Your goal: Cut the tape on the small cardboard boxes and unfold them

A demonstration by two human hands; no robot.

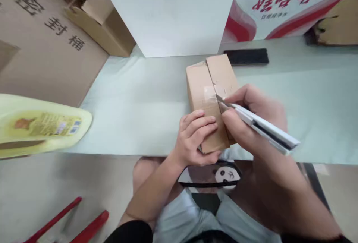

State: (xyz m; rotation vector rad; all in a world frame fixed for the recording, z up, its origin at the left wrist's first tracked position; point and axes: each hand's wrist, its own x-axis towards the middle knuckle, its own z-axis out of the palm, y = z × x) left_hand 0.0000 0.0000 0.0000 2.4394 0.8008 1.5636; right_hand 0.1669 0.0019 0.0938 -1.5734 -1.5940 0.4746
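A small brown cardboard box (200, 82) lies near the front edge of the table, with a seam along its top and a piece of clear tape across the seam. My left hand (194, 136) grips the near left part of the box, fingers on top and thumb at the near end. Between the thumb and fingers of my right hand (251, 112) is a white utility knife (264, 125). Its blade points to the upper left, and the tip meets the seam beside the tape.
Behind the box are a black phone (246, 56), a large white box (173, 15) and a red-and-white carton (279, 8). Large cardboard boxes (41, 49) and a yellow bottle (41, 125) stand at left. Red handles (89, 228) show below, past the table edge (125, 153).
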